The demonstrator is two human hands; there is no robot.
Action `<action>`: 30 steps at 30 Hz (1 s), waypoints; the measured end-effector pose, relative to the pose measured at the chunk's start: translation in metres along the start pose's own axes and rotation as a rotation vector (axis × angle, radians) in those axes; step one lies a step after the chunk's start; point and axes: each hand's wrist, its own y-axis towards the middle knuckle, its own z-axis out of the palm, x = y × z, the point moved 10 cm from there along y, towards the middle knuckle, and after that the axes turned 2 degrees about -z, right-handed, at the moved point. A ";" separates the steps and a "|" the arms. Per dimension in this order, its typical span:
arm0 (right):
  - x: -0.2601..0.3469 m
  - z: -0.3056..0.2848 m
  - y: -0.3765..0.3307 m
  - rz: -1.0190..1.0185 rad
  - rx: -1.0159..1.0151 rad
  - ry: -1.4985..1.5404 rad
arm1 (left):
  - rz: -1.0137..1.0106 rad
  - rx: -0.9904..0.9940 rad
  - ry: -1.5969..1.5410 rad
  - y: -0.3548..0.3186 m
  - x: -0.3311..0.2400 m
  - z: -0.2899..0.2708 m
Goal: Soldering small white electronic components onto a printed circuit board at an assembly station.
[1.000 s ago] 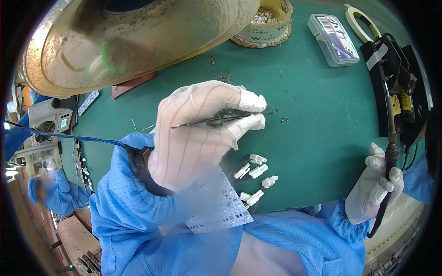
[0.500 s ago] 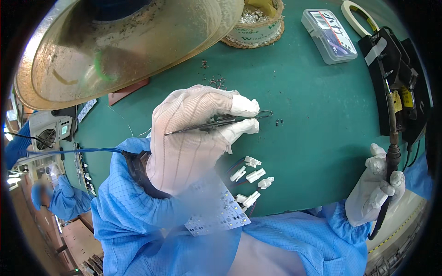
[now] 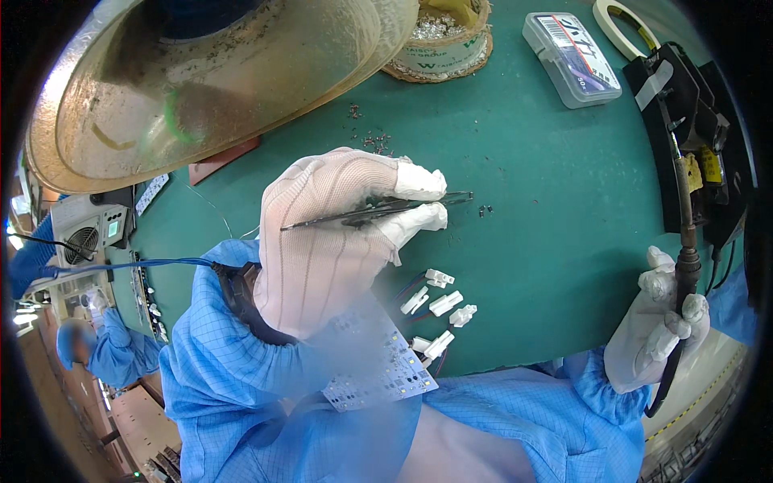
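Observation:
My left hand (image 3: 322,233), in a white ribbed glove with finger cots on the fingertips, pinches a pair of dark tweezers (image 3: 378,212). Their tips lie close together, just above left of a few tiny black parts (image 3: 485,212) on the green mat. Whether anything sits between the tips is too small to tell. Below this hand, a white circuit board (image 3: 398,372) with small yellowish dots is partly hidden by a blur. At the right, my gloved right hand (image 3: 656,338) is wrapped round a soldering iron (image 3: 687,266), whose tip end points up at its black stand.
White plug connectors (image 3: 445,303) with wires lie beside the board. Small loose parts (image 3: 376,143) are scattered farther back. Behind stand a round tub (image 3: 443,52), a clear plastic box (image 3: 573,60), a tape roll (image 3: 624,28) and the iron stand (image 3: 656,121). A large lamp-like hood (image 3: 233,88) overhangs far left.
The tweezer tips have come closer together. The whole view has shifted slightly, and my right hand keeps its hold on the soldering iron.

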 end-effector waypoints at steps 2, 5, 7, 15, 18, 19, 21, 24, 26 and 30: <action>-0.031 -0.022 -0.022 0.347 -0.352 0.501 | -0.014 -0.014 -0.058 -0.002 0.004 -0.002; -0.002 0.064 0.040 -0.232 -0.069 -0.529 | -0.020 0.012 -0.056 0.002 -0.001 0.005; -0.001 0.073 0.048 -0.278 -0.018 -0.536 | 0.000 0.011 -0.042 0.003 -0.003 0.004; 0.000 0.079 0.052 -0.355 0.090 -0.616 | 0.035 0.003 0.018 0.002 -0.007 -0.002; -0.005 0.084 0.059 -0.258 -0.043 -0.614 | 0.011 -0.108 -0.085 -0.005 -0.017 -0.034; -0.004 0.089 0.067 -0.267 -0.108 -0.593 | -0.015 -0.134 -0.036 -0.012 -0.025 -0.052; -0.002 0.097 0.059 -0.301 -0.187 -0.664 | 0.239 -0.026 -0.120 -0.014 -0.030 -0.053; -0.001 0.091 0.062 -0.269 -0.142 -0.748 | 0.253 -0.097 0.010 -0.060 -0.040 -0.106; -0.003 0.083 0.050 -0.224 -0.217 -0.784 | 0.030 -0.154 -0.056 -0.069 0.001 -0.110; -0.006 0.070 0.044 -0.198 -0.366 -0.834 | -0.044 -0.125 -0.100 -0.102 0.023 -0.121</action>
